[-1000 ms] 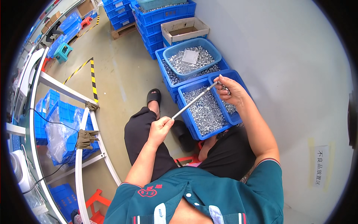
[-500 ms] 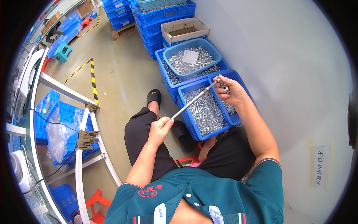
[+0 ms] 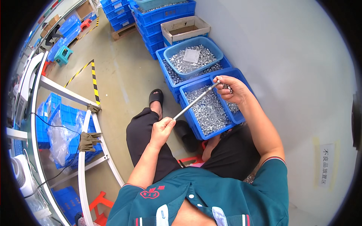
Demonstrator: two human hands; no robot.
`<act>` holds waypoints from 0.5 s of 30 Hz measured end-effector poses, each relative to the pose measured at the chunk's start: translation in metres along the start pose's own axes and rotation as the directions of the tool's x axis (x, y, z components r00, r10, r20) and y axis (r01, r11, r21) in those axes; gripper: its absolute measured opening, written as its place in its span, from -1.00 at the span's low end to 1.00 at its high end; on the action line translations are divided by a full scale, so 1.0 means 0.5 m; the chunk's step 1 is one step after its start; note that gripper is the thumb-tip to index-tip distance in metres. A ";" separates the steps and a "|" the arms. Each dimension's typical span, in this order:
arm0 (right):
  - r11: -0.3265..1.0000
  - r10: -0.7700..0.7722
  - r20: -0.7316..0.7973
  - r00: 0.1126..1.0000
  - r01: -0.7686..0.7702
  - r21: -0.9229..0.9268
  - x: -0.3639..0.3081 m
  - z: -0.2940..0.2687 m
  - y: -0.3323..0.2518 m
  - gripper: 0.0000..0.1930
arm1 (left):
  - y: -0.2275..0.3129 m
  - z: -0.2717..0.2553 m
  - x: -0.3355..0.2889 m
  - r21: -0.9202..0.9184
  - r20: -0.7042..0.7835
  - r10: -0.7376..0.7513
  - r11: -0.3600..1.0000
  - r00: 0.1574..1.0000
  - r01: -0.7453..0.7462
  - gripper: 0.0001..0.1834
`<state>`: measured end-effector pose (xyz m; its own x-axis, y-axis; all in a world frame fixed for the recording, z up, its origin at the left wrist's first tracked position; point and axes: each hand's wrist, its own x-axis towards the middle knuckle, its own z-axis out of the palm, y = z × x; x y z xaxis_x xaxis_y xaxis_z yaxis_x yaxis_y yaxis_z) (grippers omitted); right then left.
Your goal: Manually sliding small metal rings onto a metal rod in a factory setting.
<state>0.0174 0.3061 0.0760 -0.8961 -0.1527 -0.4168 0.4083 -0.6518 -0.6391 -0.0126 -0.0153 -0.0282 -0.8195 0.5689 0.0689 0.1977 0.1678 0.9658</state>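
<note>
A slim silver metal rod slants up to the right between my hands. My left hand is closed round its lower end. At the upper end, the fingertips of my right hand pinch close around the rod's tip. Several small shiny metal parts, apparently nuts, sit in the curled fingers of that hand. Below the rod, a blue divided bin holds many loose small metal parts. The exact contact at the tip is partly hidden by my fingers.
Behind the bin, a light-blue basket of metal parts bears a clear plastic piece. Beyond are a worn open carton and stacked blue crates. A white frame stands left, a grey wall right.
My right fingertips have shifted slightly at the rod's upper end and now cover more of its tip. My left hand keeps its hold; the view has moved a little.
</note>
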 end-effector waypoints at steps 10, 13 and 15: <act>0.992 -0.034 0.098 0.995 0.022 0.125 -0.012 0.017 0.011 -0.85 | 0.018 0.016 -0.001 0.231 -0.150 0.243 0.951 0.958 -0.205 -0.85; 0.983 -0.086 0.161 0.983 0.057 0.176 -0.016 0.025 0.014 -0.84 | 0.007 0.025 0.004 0.030 -0.084 0.140 0.990 0.987 -0.137 -0.81; 0.980 -0.104 0.085 0.991 0.087 0.180 -0.015 0.020 0.016 -0.84 | 0.005 0.023 0.007 -0.212 0.072 -0.014 0.977 0.997 0.029 -0.75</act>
<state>0.0259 0.2949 0.0805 -0.9452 -0.1472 -0.2915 0.2907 -0.7858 -0.5459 -0.0087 -0.0039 -0.0285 -0.7814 0.6229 0.0374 0.0555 0.0097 0.9984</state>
